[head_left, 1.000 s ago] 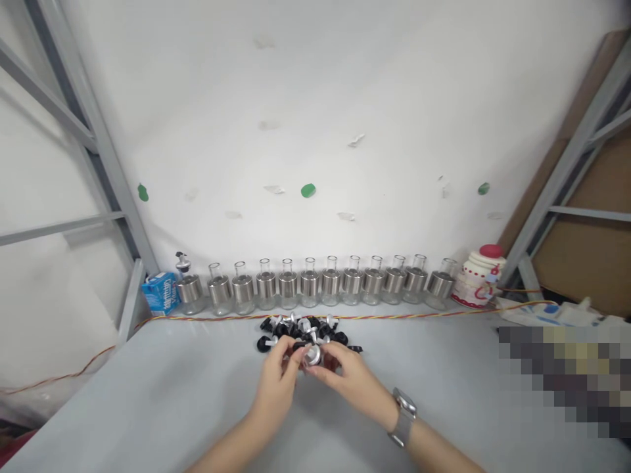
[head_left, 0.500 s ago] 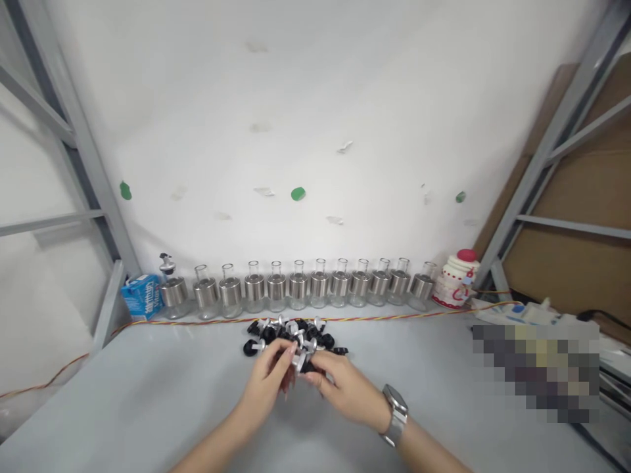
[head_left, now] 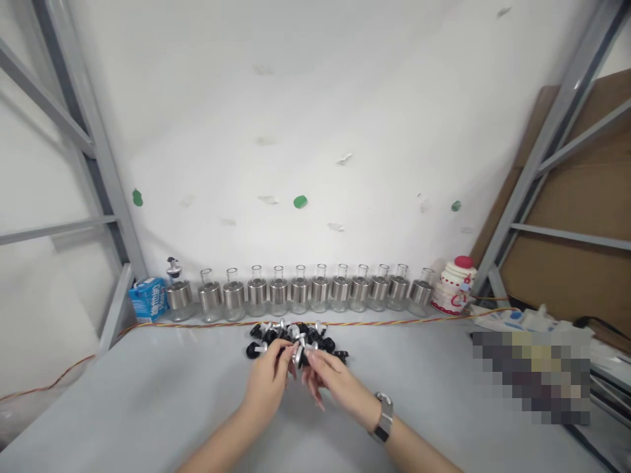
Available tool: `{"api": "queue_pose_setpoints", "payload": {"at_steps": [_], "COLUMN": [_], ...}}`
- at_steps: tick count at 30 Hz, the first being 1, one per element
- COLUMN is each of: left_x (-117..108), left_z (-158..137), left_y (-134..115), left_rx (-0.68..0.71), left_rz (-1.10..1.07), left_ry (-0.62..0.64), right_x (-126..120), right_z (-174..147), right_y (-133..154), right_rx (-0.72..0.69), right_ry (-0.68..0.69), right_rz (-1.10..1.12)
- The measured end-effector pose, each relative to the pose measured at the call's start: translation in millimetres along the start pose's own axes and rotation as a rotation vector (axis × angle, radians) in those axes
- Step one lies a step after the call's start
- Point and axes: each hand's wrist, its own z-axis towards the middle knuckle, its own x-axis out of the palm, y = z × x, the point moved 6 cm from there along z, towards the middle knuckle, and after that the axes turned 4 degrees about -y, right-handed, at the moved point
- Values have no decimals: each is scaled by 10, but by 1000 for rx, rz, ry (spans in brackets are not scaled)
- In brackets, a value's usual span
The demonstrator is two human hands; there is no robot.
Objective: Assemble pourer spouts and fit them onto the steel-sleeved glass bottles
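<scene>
Between my two hands is one silver-and-black bottle pourer (head_left: 300,357), held in front of a pile of similar pourers (head_left: 270,334). My left hand (head_left: 267,376) pinches its silver side with thumb and fingertips. On the black end, the thumb and forefinger of my right hand (head_left: 341,381) are closed, while its other fingers hang loosely below. A watch (head_left: 383,418) circles my right wrist. Part of the pile is hidden behind my fingers.
Along the wall stands a row of several glass bottles with steel sleeves (head_left: 279,290); the leftmost bottle (head_left: 179,293) carries a pourer. A blue carton (head_left: 148,299) and a cake-shaped jar (head_left: 453,286) flank the row. A twisted wire (head_left: 384,322) crosses the grey table (head_left: 162,394).
My right hand has turned at the wrist and its lower fingers have loosened and spread. The pourer has tilted between my hands. The view has shifted slightly.
</scene>
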Motion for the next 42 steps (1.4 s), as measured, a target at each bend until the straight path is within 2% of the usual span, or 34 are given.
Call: {"api": "queue_pose_setpoints", "payload": {"at_steps": [3,8,13,17,19,22,26,29,33,37,39,42], "left_x": [-7,185,263,284,276,254,239,229,240,258,238,220], "left_z": [-48,-180,-208,-196,-167,-98,-31,9,53,75,75,43], "left_y": [-71,-233,-314,-354,-337,-263,-197,-179,-163,-130,-111,-102], "left_rx": [203,562,748,839,785,620,474,363,244,211,206,228], "left_rz": [328,630,897,920,844,721,660,596,512,484,502,547], "left_ry": [-68,-44,-115,-111,-101,-106,-125,-91,11,75,28,-56], "right_x": [-28,-155,-176,-78,-48,-53,-144,-198,-185,-135,-166,-206], "right_z": [88,112,101,83,80,102,120,78,-35,-125,-104,-8], "right_y": [-140,-221,-203,-241,-269,-287,-233,-123,141,353,339,134], "right_rx": [78,131,124,182,200,175,91,18,-175,-397,-354,-58], "right_ry": [-125,-313,-290,-258,-276,-310,-366,-408,-427,-411,-411,-387], "right_rz": [60,87,87,37,23,8,-75,-161,-496,-831,-787,-487]}}
